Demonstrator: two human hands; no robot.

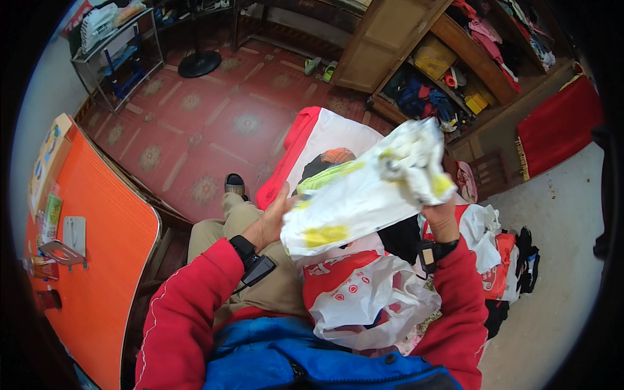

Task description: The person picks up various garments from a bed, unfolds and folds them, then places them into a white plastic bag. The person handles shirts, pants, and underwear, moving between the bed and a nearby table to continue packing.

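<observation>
A white cloth garment with yellow patches [351,209] is stretched between my two hands, above my lap and the bed's edge. My left hand [270,217] holds its left end, the thumb pointing up and the fingers partly behind the cloth. At the other end my right hand [441,214] grips a bunched, motion-blurred part. Beneath the garment lie a lime-green cloth [317,181] and a dark cloth with an orange plaid part [336,157]. Close to my body sits a red and white plastic bag [360,297] bearing writing, its mouth loosely open.
An orange table [107,234] stands at left, with a phone stand [68,248] on it. Further bags and clothes [499,263] lie along the right wall. A wooden wardrobe [385,39] stands open ahead. A round black stand base [200,64] rests on the red floor [234,117].
</observation>
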